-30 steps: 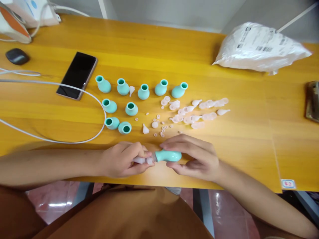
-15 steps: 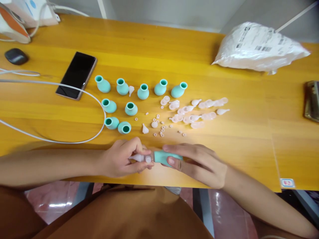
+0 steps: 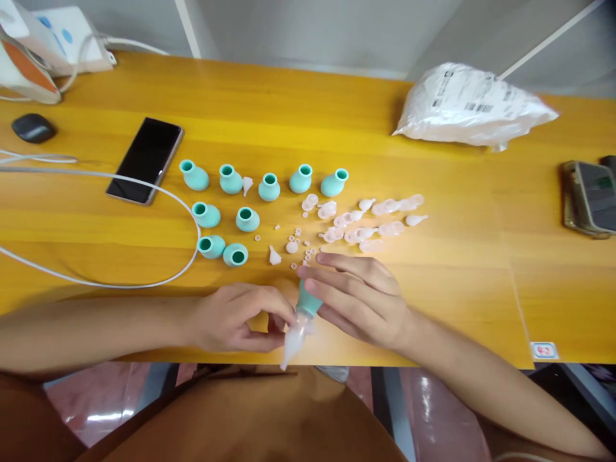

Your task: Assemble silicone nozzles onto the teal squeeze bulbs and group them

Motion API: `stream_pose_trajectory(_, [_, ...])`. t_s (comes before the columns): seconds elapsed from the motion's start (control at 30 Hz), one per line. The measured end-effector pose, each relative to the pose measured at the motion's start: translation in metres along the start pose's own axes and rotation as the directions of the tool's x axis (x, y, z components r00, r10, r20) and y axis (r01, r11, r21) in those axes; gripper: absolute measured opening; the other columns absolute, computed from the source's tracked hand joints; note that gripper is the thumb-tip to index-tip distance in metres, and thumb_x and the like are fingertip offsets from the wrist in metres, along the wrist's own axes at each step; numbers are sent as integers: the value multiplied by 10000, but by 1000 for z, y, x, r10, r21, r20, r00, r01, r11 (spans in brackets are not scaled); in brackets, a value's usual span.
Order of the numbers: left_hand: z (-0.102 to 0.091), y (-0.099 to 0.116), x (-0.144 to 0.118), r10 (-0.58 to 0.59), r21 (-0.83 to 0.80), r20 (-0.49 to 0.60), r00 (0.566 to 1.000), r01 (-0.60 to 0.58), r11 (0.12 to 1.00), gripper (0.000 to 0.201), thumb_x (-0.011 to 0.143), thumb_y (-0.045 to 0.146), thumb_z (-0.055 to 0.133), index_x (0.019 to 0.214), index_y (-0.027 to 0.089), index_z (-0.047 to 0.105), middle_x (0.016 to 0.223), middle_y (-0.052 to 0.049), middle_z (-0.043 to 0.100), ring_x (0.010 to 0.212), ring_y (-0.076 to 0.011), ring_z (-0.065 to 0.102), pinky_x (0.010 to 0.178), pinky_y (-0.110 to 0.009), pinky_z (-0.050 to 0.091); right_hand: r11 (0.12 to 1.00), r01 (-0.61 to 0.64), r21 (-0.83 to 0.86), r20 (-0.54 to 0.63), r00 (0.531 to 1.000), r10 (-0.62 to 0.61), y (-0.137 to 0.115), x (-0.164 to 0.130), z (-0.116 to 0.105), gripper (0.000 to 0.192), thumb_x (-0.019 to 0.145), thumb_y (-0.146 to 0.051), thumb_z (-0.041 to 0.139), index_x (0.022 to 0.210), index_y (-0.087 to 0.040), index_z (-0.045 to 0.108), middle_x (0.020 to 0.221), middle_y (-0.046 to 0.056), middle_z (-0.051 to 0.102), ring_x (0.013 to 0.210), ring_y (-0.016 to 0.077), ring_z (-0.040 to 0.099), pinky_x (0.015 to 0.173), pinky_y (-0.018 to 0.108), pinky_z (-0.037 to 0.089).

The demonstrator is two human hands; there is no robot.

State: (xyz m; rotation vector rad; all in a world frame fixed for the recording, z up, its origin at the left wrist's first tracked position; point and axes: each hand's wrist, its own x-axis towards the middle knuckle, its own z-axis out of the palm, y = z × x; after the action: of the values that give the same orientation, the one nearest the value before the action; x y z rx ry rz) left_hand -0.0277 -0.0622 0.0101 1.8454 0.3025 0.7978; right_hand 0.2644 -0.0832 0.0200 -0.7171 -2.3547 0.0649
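Note:
My right hand (image 3: 359, 298) holds a teal rubber bulb (image 3: 307, 304) with a clear conical tip (image 3: 293, 340) fitted on it, the tip pointing down toward me over the table's front edge. My left hand (image 3: 235, 317) is just left of it, fingertips pinching near the joint of bulb and tip. Beyond my hands, several loose teal bulbs (image 3: 248, 219) stand in rows on the wooden table (image 3: 481, 256). To their right lie several clear tips and caps (image 3: 370, 218) and small clear rings (image 3: 301, 247).
A black phone (image 3: 144, 160) and a white cable (image 3: 144, 276) lie at the left, with a dark mouse (image 3: 33, 127) at the far left. A white plastic bag (image 3: 469, 106) sits at the back right. Another phone (image 3: 590, 199) lies at the right edge.
The bulb has turned from lying sideways between my hands to pointing its clear tip down toward me. My right hand shifted up and left; the camera view dropped slightly.

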Motion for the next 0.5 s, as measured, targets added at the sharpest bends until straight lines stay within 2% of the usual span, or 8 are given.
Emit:
stream_pose_trajectory(0.07, [0, -1, 0, -27, 16, -5, 1000, 27, 1000, 260, 1066, 183, 793, 1274, 209, 639, 1066, -79, 856, 791, -133, 822, 756, -203, 676, 994, -63, -86, -56, 997, 58, 5, 0, -5, 363, 1033, -242, 798, 1390, -291, 750, 1323, 63, 828, 1258, 284, 783, 936, 414, 732])
stream_pose_trajectory(0.13, [1, -1, 0, -27, 36, -23, 999, 28, 999, 261, 1043, 137, 777, 1241, 210, 623, 1027, -66, 844, 791, -137, 819, 741, -194, 660, 969, -192, -156, -222, 963, 155, 18, -1, -14, 334, 980, -316, 868, 1302, -353, 785, 1180, 69, 784, 1086, 282, 780, 866, 425, 711])
stream_pose_trajectory(0.2, [2, -1, -1, -10, 73, -18, 1000, 11, 997, 263, 1017, 78, 728, 1211, 216, 616, 992, -50, 829, 790, -136, 813, 740, -189, 643, 916, -348, -202, -467, 856, 222, 41, -2, -24, 383, 914, -389, 931, 1271, -349, 799, 1104, 88, 704, 1055, 316, 736, 880, 470, 674])
stream_pose_trajectory(0.23, [2, -1, -1, -7, 96, -3, 1000, 7, 995, 273, 1007, 56, 697, 1210, 219, 615, 981, -45, 823, 789, -135, 808, 744, -191, 637, 890, -431, -148, -615, 745, 259, 56, -4, -30, 403, 930, -377, 917, 1307, -329, 782, 1157, 103, 682, 1103, 331, 718, 967, 511, 645])
stream_pose_trajectory(0.27, [2, -1, -2, -7, 99, 1, 1000, 7, 995, 275, 1005, 38, 659, 1206, 221, 614, 975, -39, 817, 760, -123, 791, 737, -186, 627, 891, -451, -55, -714, 641, 281, 72, -6, -37, 421, 982, -341, 870, 1379, -320, 732, 1224, 110, 670, 1101, 315, 716, 1007, 522, 623])
stream_pose_trajectory(0.4, [0, -3, -6, -53, 79, 18, 998, 51, 996, 254, 1040, 55, 571, 1236, 213, 599, 983, -48, 793, 723, -118, 745, 719, -202, 616, 856, -513, 57, -781, 512, 359, 137, -29, -68, 298, 1066, -368, 785, 1317, -268, 661, 1112, 94, 665, 1017, 256, 669, 902, 421, 598])
stream_pose_trajectory(0.43, [-1, -4, -7, -60, 71, 23, 998, 58, 996, 247, 1044, 62, 561, 1238, 210, 599, 983, -50, 793, 725, -120, 743, 712, -204, 614, 817, -572, 77, -782, 473, 405, 150, -38, -75, 302, 1071, -391, 775, 1310, -267, 639, 1124, 91, 666, 982, 239, 659, 845, 392, 585])
stream_pose_trajectory(0.5, [-2, -5, -8, -94, 72, 50, 994, 90, 993, 232, 1059, 78, 552, 1244, 210, 603, 999, -52, 793, 738, -122, 743, 710, -207, 614, 675, -735, 71, -743, 412, 527, 172, -56, -82, 335, 1009, -412, 836, 1220, -268, 620, 1145, 89, 664, 908, 216, 647, 738, 363, 543])
